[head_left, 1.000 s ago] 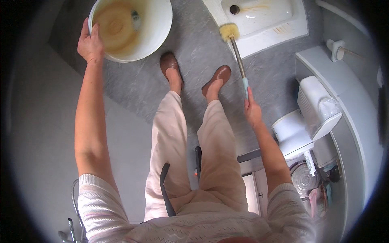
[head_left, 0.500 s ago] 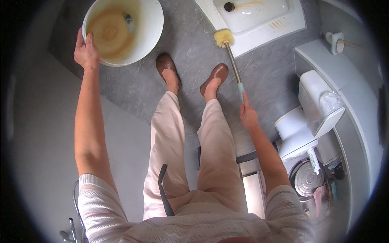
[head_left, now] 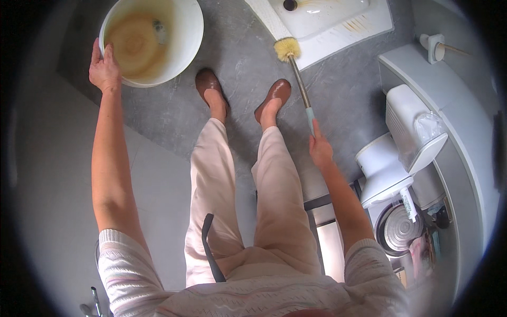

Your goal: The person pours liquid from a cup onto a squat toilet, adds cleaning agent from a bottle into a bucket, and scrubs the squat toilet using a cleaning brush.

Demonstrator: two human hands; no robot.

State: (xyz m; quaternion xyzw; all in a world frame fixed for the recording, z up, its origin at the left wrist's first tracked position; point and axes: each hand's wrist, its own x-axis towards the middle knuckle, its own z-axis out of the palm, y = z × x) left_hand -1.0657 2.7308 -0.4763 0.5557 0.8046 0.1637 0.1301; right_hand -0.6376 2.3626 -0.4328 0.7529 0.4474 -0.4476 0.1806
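At the upper left stands a white bucket [head_left: 185, 39], tilted, its inside stained brown with a greyish patch on the bottom. My left hand [head_left: 105, 71] is closed on its near left rim. In my right hand [head_left: 320, 150] is a long-handled toilet brush [head_left: 300, 84] with a metal shaft, a light blue grip and round yellow bristles. The bristle head lies against the near left corner of a white squat toilet [head_left: 332, 46]. That toilet has a dark round drain hole and brownish stains.
To the right stand a white bin [head_left: 409, 127] lined with a clear bag and a white container [head_left: 383, 158]. A round ribbed grey lid [head_left: 404, 227] lies lower down. A raised ledge [head_left: 422, 79] curves along the right wall. My brown shoes [head_left: 274, 100] are on the grey floor.
The whole view has shifted slightly, so everything sits a little further left. Both hands keep their hold on the bucket and the brush.
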